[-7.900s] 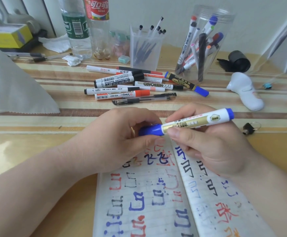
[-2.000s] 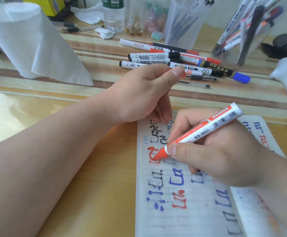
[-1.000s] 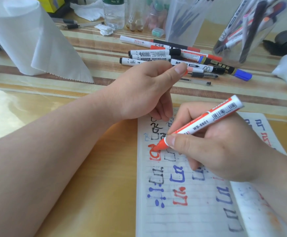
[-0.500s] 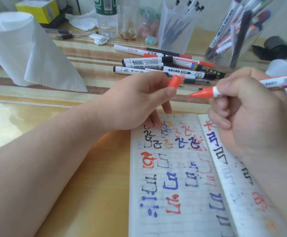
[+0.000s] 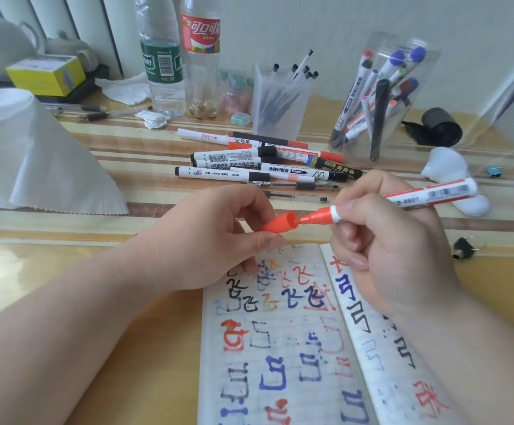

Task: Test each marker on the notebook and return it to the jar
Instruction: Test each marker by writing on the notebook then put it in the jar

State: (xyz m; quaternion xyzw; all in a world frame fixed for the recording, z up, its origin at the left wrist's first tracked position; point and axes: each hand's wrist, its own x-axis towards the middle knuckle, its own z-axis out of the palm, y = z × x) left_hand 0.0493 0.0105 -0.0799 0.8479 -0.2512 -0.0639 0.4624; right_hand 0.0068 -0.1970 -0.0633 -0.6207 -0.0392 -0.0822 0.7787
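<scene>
The left hand [image 5: 215, 237] pinched the orange cap [image 5: 278, 223]; the right hand [image 5: 384, 237] gripped the marker [image 5: 402, 200], its tip at the cap's mouth, above the notebook [image 5: 280, 348]; loose markers [image 5: 249, 164] lay before the jar [image 5: 381, 96].

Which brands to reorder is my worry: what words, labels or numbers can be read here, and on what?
"可口可", cut off: red-label bottle.
"ZUIXUA": rearmost marker.
"记号笔": dark marker beside it.
"WHITEBOARD MARKER", upside down: white marker in the pile.
"B-8801": red marker in the right hand.
Green bottle label, barcodes and the other markers' print: too small or blurred to read.
</scene>
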